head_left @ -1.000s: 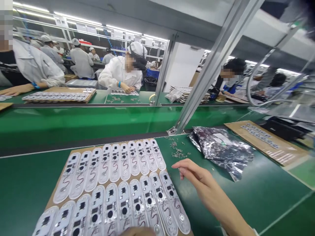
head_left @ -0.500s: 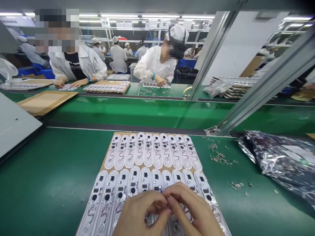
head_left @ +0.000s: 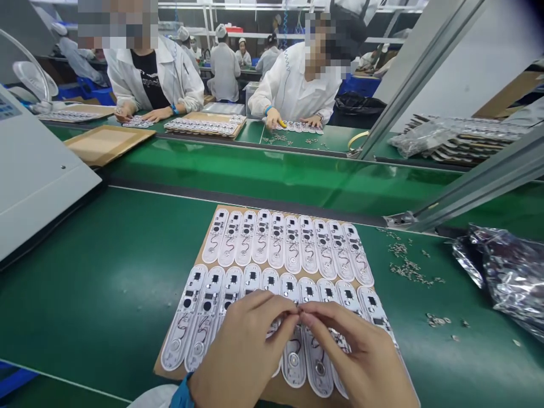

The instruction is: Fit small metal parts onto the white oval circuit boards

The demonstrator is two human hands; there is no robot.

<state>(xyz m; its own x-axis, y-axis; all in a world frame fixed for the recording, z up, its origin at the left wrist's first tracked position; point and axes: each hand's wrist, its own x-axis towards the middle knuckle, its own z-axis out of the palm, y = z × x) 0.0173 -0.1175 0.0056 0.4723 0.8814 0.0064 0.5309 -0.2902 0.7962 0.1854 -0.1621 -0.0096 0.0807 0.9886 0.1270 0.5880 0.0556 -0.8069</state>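
In the head view, your left hand (head_left: 244,340) and right hand (head_left: 359,343) meet at the fingertips above the front row of white cases (head_left: 293,371), which lie in two rows on a brown board (head_left: 276,390). Whether you pinch a small part there, I cannot tell. The step in hand looks like fine two-handed fingertip work; the next move calls for steadiness near the thin wires. Small metal parts (head_left: 408,271) lie loose to the right.
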